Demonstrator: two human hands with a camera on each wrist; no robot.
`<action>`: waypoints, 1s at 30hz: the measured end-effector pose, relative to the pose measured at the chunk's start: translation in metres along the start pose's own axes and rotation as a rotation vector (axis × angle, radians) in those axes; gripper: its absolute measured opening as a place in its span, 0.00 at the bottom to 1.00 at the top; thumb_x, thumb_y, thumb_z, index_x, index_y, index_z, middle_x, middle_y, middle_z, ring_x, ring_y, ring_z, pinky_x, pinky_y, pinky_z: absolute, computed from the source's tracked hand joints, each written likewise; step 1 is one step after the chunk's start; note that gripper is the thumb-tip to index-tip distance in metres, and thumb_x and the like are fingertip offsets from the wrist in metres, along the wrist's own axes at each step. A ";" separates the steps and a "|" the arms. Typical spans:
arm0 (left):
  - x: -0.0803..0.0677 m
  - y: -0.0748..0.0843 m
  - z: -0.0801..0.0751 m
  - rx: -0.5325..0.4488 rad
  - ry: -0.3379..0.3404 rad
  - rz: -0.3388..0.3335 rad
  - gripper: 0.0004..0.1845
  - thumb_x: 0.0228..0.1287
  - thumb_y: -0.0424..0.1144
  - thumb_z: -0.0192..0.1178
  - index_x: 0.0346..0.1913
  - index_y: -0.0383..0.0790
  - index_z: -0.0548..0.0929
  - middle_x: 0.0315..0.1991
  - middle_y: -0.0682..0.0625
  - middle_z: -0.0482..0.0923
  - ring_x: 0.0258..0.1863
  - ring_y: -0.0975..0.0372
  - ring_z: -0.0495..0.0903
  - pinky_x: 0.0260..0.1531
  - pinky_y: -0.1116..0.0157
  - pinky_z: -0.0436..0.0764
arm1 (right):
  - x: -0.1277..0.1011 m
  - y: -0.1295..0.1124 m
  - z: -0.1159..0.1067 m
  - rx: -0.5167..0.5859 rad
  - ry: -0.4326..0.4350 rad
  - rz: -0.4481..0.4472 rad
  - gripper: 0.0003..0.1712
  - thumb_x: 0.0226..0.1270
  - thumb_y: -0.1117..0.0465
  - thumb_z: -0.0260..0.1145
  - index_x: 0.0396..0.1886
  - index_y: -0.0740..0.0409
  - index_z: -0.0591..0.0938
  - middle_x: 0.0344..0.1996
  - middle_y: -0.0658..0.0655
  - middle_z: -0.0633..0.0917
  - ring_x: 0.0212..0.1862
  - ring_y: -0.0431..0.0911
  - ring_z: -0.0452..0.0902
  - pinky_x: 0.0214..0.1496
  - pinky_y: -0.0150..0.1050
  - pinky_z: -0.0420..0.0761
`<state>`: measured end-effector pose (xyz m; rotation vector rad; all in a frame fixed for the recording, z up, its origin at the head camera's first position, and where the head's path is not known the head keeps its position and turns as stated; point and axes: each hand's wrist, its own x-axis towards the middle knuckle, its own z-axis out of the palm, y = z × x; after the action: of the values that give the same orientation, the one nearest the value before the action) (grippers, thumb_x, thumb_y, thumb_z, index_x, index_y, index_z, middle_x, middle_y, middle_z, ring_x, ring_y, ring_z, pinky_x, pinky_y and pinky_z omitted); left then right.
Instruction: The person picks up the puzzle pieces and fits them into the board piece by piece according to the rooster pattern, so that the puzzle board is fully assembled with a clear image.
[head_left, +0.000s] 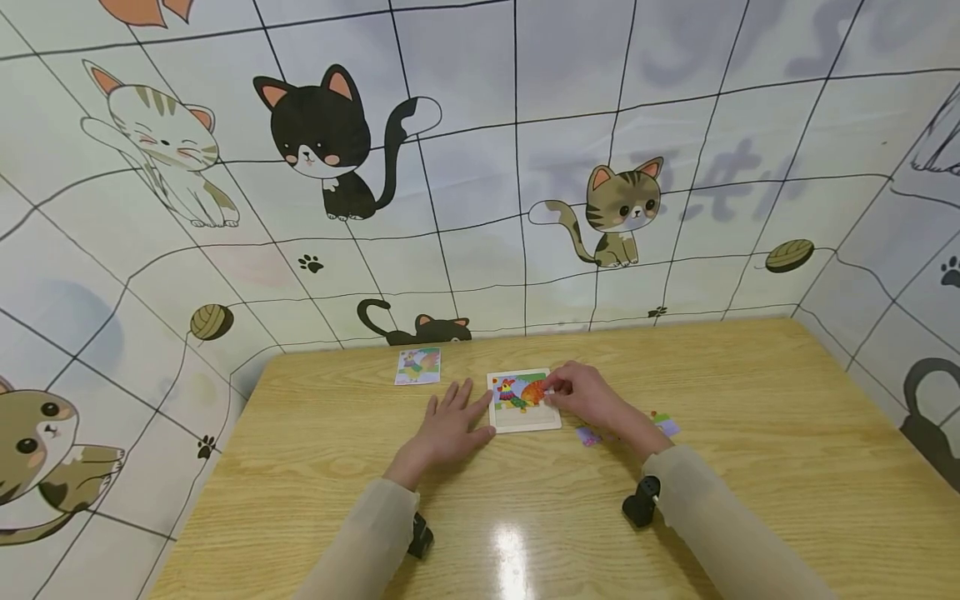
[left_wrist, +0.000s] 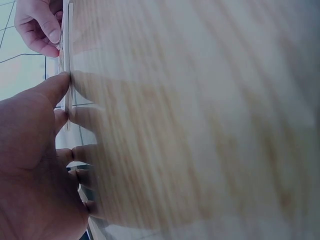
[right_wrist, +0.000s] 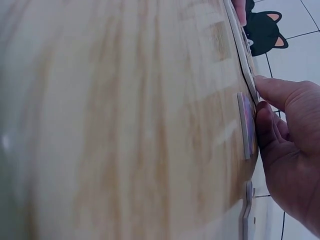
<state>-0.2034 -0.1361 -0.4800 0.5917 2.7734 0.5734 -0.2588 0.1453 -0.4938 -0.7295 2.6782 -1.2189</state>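
Note:
A small white-framed puzzle board [head_left: 525, 420] lies on the table, with a colourful rooster picture [head_left: 516, 392] across its upper part and a bare pale strip along its lower part. My left hand [head_left: 448, 427] rests beside it with fingers spread, the thumb and index fingertip right at the left edge. At the right side of the board, my right hand [head_left: 588, 396] pinches a puzzle piece between thumb and fingers, which mostly hide it. In the right wrist view, the thumb and fingertips meet at the board's edge, close to a loose puzzle piece [right_wrist: 246, 125] on the tabletop.
Near the right forearm lie a purple puzzle piece [head_left: 588, 436] and a green and blue one [head_left: 664, 423], partly covered by the arm. A matching rooster picture card [head_left: 417, 367] lies at the back left. Cat-patterned sheeting [head_left: 480, 192] stands behind the wooden table [head_left: 315, 467].

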 end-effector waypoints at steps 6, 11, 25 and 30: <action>-0.001 0.000 0.000 -0.005 0.003 0.002 0.34 0.79 0.53 0.52 0.81 0.46 0.60 0.82 0.36 0.43 0.80 0.41 0.39 0.72 0.33 0.39 | -0.001 -0.003 0.001 -0.001 -0.007 -0.007 0.08 0.70 0.67 0.69 0.47 0.63 0.88 0.38 0.55 0.79 0.36 0.45 0.72 0.38 0.40 0.75; 0.000 -0.001 0.001 -0.007 0.001 0.006 0.35 0.79 0.53 0.52 0.81 0.46 0.60 0.82 0.36 0.42 0.81 0.41 0.38 0.72 0.34 0.38 | -0.001 -0.005 0.000 -0.017 -0.052 -0.018 0.11 0.73 0.67 0.66 0.52 0.63 0.88 0.42 0.56 0.77 0.36 0.46 0.69 0.37 0.39 0.72; -0.001 -0.003 0.001 -0.009 0.004 0.000 0.35 0.79 0.53 0.52 0.81 0.46 0.60 0.82 0.36 0.43 0.81 0.41 0.38 0.72 0.34 0.38 | 0.000 -0.010 0.000 -0.013 -0.090 -0.029 0.10 0.75 0.67 0.64 0.50 0.61 0.89 0.42 0.54 0.77 0.37 0.46 0.69 0.36 0.39 0.72; 0.002 -0.005 0.004 0.000 0.009 0.005 0.35 0.79 0.55 0.51 0.82 0.47 0.59 0.82 0.36 0.42 0.80 0.41 0.38 0.72 0.34 0.38 | -0.003 -0.007 -0.004 0.025 -0.027 -0.061 0.11 0.77 0.66 0.63 0.51 0.64 0.88 0.45 0.57 0.81 0.40 0.46 0.76 0.39 0.40 0.77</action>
<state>-0.2055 -0.1384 -0.4864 0.5969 2.7815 0.5790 -0.2548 0.1458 -0.4866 -0.8238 2.6328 -1.2441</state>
